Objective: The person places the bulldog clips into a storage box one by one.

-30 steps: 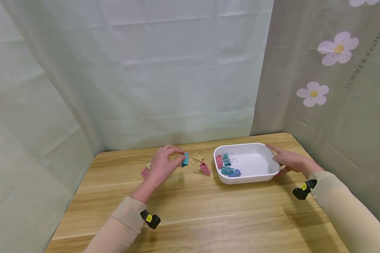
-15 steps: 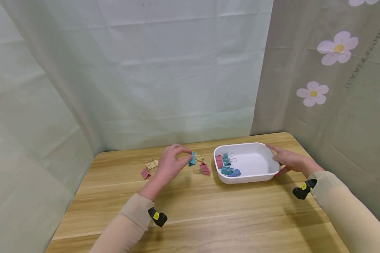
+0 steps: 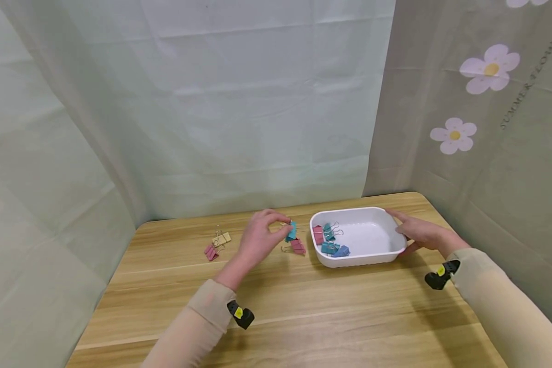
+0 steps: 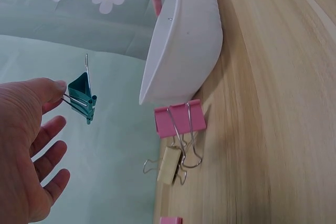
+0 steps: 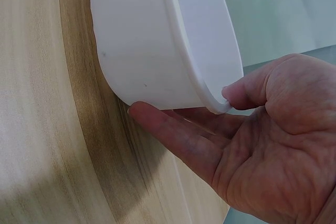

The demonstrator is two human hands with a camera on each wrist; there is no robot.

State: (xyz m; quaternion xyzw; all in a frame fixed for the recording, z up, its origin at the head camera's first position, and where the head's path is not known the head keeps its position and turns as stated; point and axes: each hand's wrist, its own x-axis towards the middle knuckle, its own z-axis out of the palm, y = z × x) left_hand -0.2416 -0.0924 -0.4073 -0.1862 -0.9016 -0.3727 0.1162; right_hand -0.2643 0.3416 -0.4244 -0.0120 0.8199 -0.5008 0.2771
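The left hand (image 3: 259,235) reaches forward over the wood-grain table (image 3: 303,317), thumb and forefinger pinching a teal metal binder clip (image 3: 291,231) by a silver wire handle; its other three fingers curve loosely apart from the clip. The clip is in the air, just left of the white plastic tray with rounded corners (image 3: 363,262). The right hand (image 3: 420,233) grips the tray's right end, thumb over the rim and fingers spread against the outer wall. Both forearms wear cream sleeves (image 3: 193,327), with a small black device at each wrist. The left forefinger is mostly hidden behind the thumb in the left wrist view, and some right fingers disappear behind the tray in the right wrist view. From the head, the teal clip and fingers largely cover a pale yellow binder clip (image 4: 169,165); the left wrist view shows it lying against a pink metal binder clip (image 3: 298,246). Farther left lie a second yellow clip (image 3: 222,239) and a second pink clip (image 3: 211,252), close together. Inside the tray, gathered toward its left end, are a red-pink clip (image 3: 318,235), two teal clips (image 3: 329,232) and a blue clip (image 3: 342,251) whose handles are hard to make out. The tray's left wall stands between the held clip and this group. Pale curtains (image 3: 257,102) hang behind the table, flower-printed at right.
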